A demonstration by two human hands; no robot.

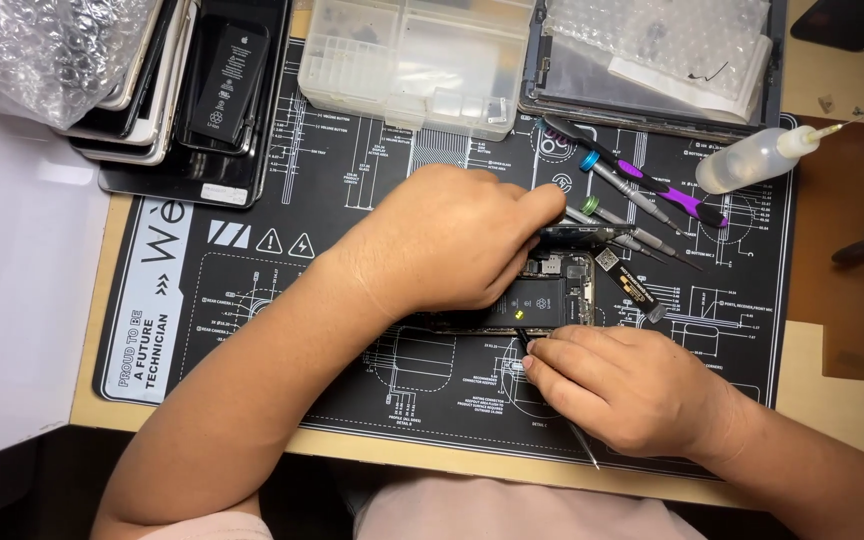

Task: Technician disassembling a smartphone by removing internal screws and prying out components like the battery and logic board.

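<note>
Head view, the only one: opened phone lies flat near the middle of the black repair mat, back side up, internals exposed. Black battery sits in the chassis, logic board strip along its right edge. Screen looks already lifted off, so I judge opening is done; internal work is in hand, battery and board not yet out, reassembly all left.

My left hand lies across the phone's left half, fingers curled and pressing down on the frame's upper edge to pin it. It grips the phone, nothing else.

My right hand is pinched shut on thin black tweezers, tip touching the phone's lower edge beside the battery. The tail end pokes out below the palm.

Around it: a black flex part lies just right of the phone. Precision screwdrivers fan out beyond it, near a small squeeze bottle. Clear parts organiser at the mat's top edge, stack of other phones top left, tablet shell with bubble wrap top right.

Can't tell which connector or screw the tip is on; too small.
</note>
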